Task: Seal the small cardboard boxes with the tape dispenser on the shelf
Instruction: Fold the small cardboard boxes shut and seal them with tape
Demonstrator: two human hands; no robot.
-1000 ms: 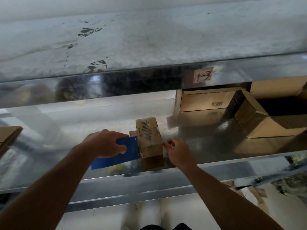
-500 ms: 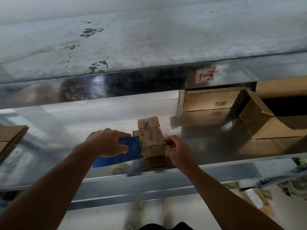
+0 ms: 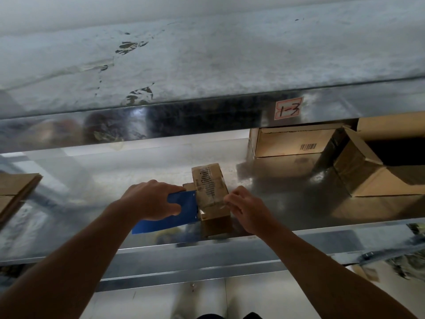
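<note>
Shelf (image 3: 110, 171) of shiny metal; left hand (image 3: 149, 200) clamped round blue tape dispenser (image 3: 181, 210), right hand (image 3: 249, 212) pinching tape (image 3: 222, 206).

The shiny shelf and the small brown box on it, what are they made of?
Shiny grey shelf: likely bare sheet metal, given its mirror-like reflections. Small brown box: matte cardboard by its look, glossy where it seems taped.
</note>
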